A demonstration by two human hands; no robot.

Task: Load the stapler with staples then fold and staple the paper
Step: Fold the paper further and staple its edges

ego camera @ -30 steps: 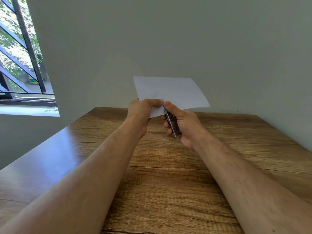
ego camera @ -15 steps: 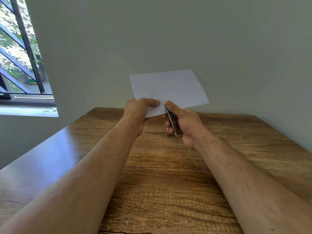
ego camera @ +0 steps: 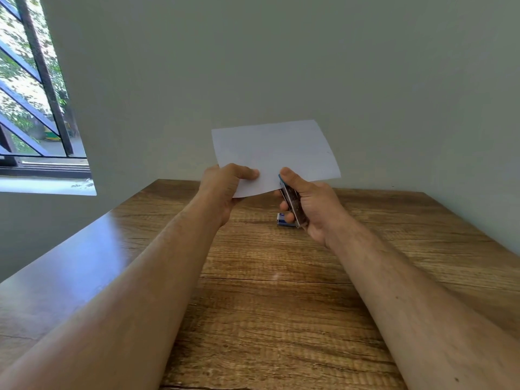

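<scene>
The white folded sheet of paper [ego camera: 274, 153] hangs in the air at the centre of the frame, above the far edge of the worktop, its lower edge turned toward the person. It is held off the surface, probably so that its edge can be fed into the mouth of the stapler, which needs room on both sides of the sheet. The left hand [ego camera: 225, 187] pinches the paper's lower left corner, thumb on the near face and fingers behind it, which keeps the sheet taut and steady. Just right of it, the right hand [ego camera: 312, 206] has its grip wrapped round the small dark stapler with a blue tip [ego camera: 291, 199], thumb lying along the top and fingers curled beneath, a hold suited to squeezing. The stapler's front end meets the paper's lower edge; whether the sheet sits between its jaws cannot be told from here. The stapling step looks to be in hand.

Below the right hand, lying on the brown wood-grain worktop [ego camera: 281, 305], is a small blue and white box [ego camera: 284, 220], likely the staple box; it is partly hidden by the fingers, and its contents cannot be seen. A barred window [ego camera: 33, 88] fills the upper left of the frame.
</scene>
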